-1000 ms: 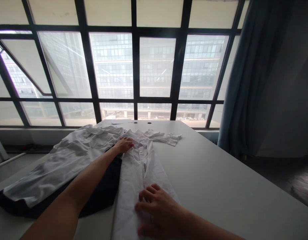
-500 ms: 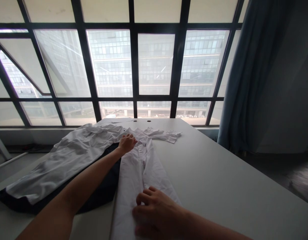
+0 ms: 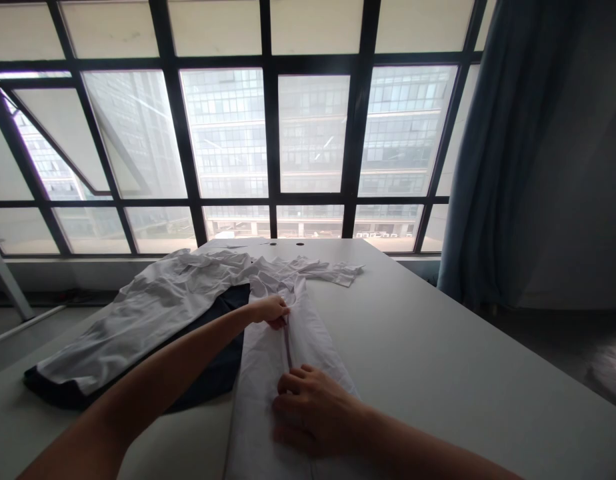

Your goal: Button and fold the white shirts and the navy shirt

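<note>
A white shirt point(image 3: 261, 393) lies lengthwise on the table in front of me, its front strip running between my hands. My left hand point(image 3: 272, 311) is closed in a pinch on that strip, at the shirt's upper part. Nearer to me, my right hand point(image 3: 315, 408) has its fingers curled round the same strip lower down; its lower fingers are blurred. Between the two hands the strip looks raised and fairly straight. The shirt's bottom end is partly hidden by my right hand and runs out of view.
To the left, another white garment point(image 3: 158, 307) lies over a dark navy cloth point(image 3: 215, 373). The white table point(image 3: 438, 360) extends towards large black-framed windows point(image 3: 311, 133). A blue-grey curtain point(image 3: 493, 167) hangs at the right. Two dark round holes mark the table's far end.
My left hand has come down and right from the shirt's upper left part to its front strip and pinched it. My right hand has shifted slightly up towards the strip.
</note>
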Action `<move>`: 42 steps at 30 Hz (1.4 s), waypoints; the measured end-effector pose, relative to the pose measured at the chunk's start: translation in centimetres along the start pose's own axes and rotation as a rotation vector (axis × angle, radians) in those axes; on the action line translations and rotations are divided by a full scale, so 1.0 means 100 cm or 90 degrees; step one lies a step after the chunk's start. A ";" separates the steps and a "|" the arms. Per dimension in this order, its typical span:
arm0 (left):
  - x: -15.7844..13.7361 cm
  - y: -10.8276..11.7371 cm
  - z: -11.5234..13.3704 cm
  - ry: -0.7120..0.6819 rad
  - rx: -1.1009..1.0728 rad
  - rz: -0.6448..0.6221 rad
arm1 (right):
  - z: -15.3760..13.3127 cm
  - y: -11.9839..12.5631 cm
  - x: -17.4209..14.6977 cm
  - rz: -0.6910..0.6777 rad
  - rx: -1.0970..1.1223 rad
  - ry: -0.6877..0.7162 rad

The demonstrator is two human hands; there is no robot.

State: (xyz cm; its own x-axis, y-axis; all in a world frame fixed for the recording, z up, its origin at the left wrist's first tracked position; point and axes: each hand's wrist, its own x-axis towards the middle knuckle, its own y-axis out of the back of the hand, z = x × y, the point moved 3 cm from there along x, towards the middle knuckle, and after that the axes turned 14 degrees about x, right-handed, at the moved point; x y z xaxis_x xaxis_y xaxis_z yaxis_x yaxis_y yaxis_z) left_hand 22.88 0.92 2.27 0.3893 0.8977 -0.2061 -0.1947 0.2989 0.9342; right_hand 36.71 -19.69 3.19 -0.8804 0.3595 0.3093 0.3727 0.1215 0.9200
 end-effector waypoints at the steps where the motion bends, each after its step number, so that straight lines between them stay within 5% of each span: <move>1: 0.000 0.000 0.000 0.021 -0.003 -0.002 | 0.000 -0.001 0.000 0.003 0.002 0.004; 10: -0.001 0.010 0.008 0.054 0.175 0.052 | 0.001 0.006 -0.002 0.051 0.090 0.007; 13: -0.004 0.010 0.022 0.011 0.247 0.139 | 0.011 0.017 -0.003 0.099 0.077 -0.103; 17: 0.007 -0.006 0.049 -0.147 0.351 0.256 | 0.021 0.018 -0.006 0.061 0.080 -0.198; 20: 0.035 -0.021 0.052 -0.204 0.374 0.223 | 0.022 0.014 -0.009 0.029 0.118 -0.212; 27: 0.118 -0.010 0.017 -0.072 0.366 0.122 | 0.024 0.012 -0.011 0.022 0.164 -0.228; 32: 0.146 -0.001 0.015 -0.049 0.370 0.126 | 0.025 0.014 -0.009 0.029 0.176 -0.232; 38: 0.121 0.011 0.016 -0.094 0.383 0.161 | 0.024 0.014 -0.011 0.026 0.185 -0.237; 42: 0.077 0.029 -0.018 -0.077 0.377 0.234 | 0.024 0.012 -0.011 0.015 0.163 -0.225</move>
State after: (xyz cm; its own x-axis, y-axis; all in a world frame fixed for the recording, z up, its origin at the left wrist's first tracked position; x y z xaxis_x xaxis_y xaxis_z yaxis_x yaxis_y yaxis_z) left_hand 23.67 9.25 2.85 0.4955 0.8546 0.1552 0.1760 -0.2738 0.9456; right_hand 38.80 -17.68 3.33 -0.7327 0.6542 0.1874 0.4919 0.3189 0.8102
